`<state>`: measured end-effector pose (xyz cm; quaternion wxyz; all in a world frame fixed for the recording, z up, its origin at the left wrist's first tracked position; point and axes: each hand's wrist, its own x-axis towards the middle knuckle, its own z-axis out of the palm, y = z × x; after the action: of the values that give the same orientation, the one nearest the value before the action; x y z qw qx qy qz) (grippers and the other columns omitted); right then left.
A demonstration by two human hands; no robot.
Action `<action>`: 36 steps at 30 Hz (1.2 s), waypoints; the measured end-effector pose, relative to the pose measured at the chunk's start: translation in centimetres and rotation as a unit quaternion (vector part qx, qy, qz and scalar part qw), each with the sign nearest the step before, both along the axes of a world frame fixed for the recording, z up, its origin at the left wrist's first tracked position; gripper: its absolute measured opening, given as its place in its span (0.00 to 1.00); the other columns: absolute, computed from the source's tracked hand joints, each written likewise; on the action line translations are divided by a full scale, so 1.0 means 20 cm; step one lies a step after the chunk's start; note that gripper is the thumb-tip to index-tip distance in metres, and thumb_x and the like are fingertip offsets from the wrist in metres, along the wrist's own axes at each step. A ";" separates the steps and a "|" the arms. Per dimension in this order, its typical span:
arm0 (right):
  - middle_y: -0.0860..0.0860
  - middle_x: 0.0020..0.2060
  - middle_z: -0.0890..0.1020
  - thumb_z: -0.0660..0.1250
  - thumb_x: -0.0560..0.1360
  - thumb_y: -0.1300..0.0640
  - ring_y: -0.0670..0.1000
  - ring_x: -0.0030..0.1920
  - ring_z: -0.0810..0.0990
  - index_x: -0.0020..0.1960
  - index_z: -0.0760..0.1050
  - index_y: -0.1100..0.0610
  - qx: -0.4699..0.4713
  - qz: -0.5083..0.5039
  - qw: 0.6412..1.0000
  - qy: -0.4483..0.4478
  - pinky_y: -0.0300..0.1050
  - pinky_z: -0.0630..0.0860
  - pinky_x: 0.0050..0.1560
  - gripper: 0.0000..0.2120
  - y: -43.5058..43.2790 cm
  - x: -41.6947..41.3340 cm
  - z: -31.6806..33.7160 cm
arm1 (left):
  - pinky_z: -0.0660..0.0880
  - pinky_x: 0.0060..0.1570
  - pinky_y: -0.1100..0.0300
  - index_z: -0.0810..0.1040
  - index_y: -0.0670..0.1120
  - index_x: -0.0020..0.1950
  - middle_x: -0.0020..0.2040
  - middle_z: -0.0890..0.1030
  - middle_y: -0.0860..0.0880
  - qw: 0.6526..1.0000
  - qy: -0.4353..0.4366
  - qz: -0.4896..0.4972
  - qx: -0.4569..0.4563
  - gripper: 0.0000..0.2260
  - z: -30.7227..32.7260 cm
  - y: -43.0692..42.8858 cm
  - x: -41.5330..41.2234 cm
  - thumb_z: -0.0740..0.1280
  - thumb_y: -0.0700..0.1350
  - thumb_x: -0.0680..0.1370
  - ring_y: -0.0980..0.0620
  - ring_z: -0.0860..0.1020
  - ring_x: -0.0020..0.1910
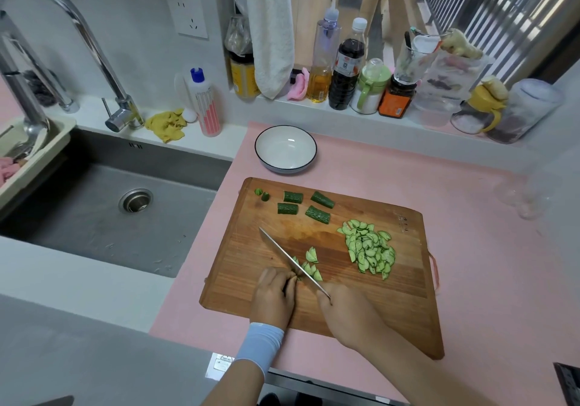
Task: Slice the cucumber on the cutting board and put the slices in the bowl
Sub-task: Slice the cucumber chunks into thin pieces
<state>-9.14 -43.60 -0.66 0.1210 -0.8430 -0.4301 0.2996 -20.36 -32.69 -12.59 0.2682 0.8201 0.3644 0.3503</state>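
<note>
Slicing on wooden cutting board [376, 305]: right hand [345, 314] grips knife [287, 255] handle, left hand [274, 296] pins cucumber piece [295, 260] with curled fingers beside blade; slice pile [370, 248] on board's right, four chunks [317, 214] far edge, bowl [285, 148] beyond.

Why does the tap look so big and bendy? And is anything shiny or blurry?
Head view: the wide-angle lens bends and stretches the edges, so the tap looks huge and a bit soft; the cucumber slices near the middle are sharper; light glints off the knife blade and the bowl; shadows on the cutting board are faint.
</note>
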 end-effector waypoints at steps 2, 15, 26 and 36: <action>0.50 0.33 0.78 0.56 0.82 0.50 0.54 0.36 0.76 0.34 0.63 0.48 -0.003 0.002 1.000 -0.007 0.48 0.68 0.34 0.18 0.03 0.00 -0.01 | 0.72 0.51 0.67 0.82 0.43 0.43 0.42 0.80 0.50 1.000 0.000 0.000 0.004 0.04 0.00 0.00 0.00 0.74 0.35 0.72 0.53 0.77 0.45; 0.45 0.31 0.79 0.57 0.83 0.48 0.44 0.31 0.76 0.62 0.79 0.42 0.093 -0.008 0.996 0.007 0.43 0.72 0.34 0.14 -0.03 0.22 0.09 | 0.67 0.51 0.72 0.82 0.47 0.48 0.45 0.80 0.56 0.991 -0.013 0.041 -0.127 0.08 0.11 0.10 0.03 0.68 0.35 0.76 0.54 0.77 0.47; 0.51 0.53 0.80 0.57 0.84 0.53 0.55 0.51 0.79 0.75 0.63 0.46 0.014 0.223 0.932 -0.285 0.46 0.70 0.39 0.19 -0.15 0.44 0.09 | 0.73 0.48 0.64 0.82 0.54 0.43 0.42 0.82 0.58 0.952 0.109 -0.093 -0.272 0.03 0.55 0.34 0.20 0.73 0.47 0.73 0.58 0.78 0.44; 0.47 0.25 0.74 0.84 0.52 0.56 0.50 0.22 0.73 0.47 0.84 0.47 0.028 0.240 0.921 -0.306 0.40 0.59 0.19 0.24 -0.20 0.57 0.01 | 0.76 0.51 0.61 0.80 0.53 0.49 0.42 0.82 0.57 0.930 0.229 -0.124 -0.259 0.05 0.48 0.22 0.56 0.73 0.47 0.75 0.55 0.80 0.45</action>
<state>2.20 -47.69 -0.48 -0.0691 -0.7613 -0.6438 0.0348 -9.16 -28.33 -2.91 0.4220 0.8186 0.3896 0.0104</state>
